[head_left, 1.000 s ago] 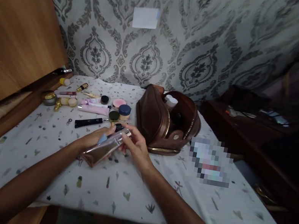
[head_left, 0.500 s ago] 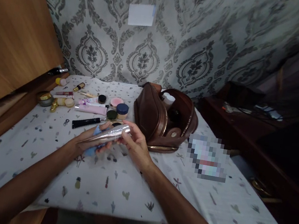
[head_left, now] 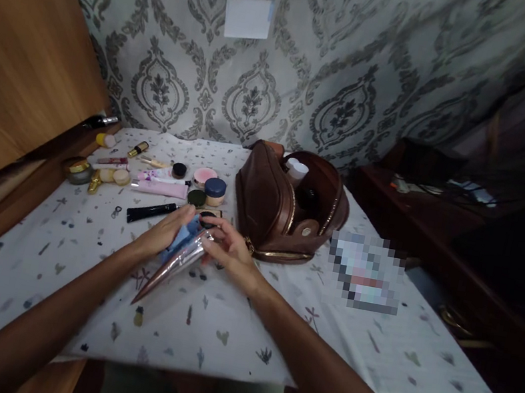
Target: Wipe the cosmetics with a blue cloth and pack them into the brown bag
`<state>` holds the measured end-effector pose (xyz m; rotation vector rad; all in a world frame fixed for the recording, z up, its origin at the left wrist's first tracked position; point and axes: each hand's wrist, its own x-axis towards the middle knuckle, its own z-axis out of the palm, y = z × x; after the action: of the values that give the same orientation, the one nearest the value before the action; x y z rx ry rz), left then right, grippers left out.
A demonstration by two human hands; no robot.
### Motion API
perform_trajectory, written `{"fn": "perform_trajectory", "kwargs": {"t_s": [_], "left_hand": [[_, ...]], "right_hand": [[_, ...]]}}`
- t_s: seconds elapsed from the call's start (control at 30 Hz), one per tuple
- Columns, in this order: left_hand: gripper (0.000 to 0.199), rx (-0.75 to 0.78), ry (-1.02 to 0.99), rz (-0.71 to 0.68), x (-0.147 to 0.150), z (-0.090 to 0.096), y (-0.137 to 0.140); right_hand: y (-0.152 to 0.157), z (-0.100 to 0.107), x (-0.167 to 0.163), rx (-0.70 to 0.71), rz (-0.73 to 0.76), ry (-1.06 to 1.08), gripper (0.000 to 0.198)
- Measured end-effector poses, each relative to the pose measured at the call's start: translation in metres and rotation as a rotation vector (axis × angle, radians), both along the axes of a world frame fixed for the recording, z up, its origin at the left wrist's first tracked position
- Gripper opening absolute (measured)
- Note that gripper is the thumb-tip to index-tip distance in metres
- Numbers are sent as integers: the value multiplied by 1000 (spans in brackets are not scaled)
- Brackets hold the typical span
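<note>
Metallic tube (head_left: pixel 170 272) tilts over a patterned white tablecloth (head_left: pixel 259 331), its pinched end angled down toward the viewer, as a person's right hand (head_left: pixel 234 258) grips the silvery upper end between thumb and fingers. The left hand (head_left: pixel 166 232) clasps a blue cloth (head_left: pixel 183 237) along the tube's left side. Just right of the hands, an open brown bag (head_left: pixel 263 190) shows white caps (head_left: pixel 296 170) inside. Cosmetics lie beyond the left hand — a black tube (head_left: pixel 150 213), a pink tube (head_left: pixel 159 188) and a blue-lidded jar (head_left: pixel 215 189) among them.
</note>
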<state>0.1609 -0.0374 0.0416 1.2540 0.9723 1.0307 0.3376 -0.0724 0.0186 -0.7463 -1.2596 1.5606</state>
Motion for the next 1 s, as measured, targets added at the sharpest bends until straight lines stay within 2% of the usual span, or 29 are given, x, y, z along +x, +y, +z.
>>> {"fn": "perform_trajectory", "kwargs": {"t_s": [0.1, 0.3, 0.43, 0.63, 0.73, 0.83, 0.93, 1.0], "left_hand": [[14, 64, 70, -93, 0, 1, -3], [25, 103, 222, -284, -3, 4, -9], [41, 34, 207, -442, -9, 8, -9], [79, -102, 195, -610, -20, 18, -5], [80, -168, 260, -623, -27, 25, -1], [74, -216, 295, -660, -35, 29, 3], [80, -270, 319, -733, -43, 25, 9], [83, -289, 338, -727, -49, 21, 12]], "right_hand": [[-1, -1, -3, 24, 13, -40, 43], [0, -4, -3, 28, -35, -70, 45], [2, -4, 0, 19, -98, -101, 44], [6, -3, 5, -20, -210, -83, 45], [8, -3, 5, -32, -243, -49, 48], [8, -2, 5, -50, -213, -8, 50], [7, -2, 5, -56, -126, 13, 50], [6, -2, 6, -57, -67, 29, 44]]}}
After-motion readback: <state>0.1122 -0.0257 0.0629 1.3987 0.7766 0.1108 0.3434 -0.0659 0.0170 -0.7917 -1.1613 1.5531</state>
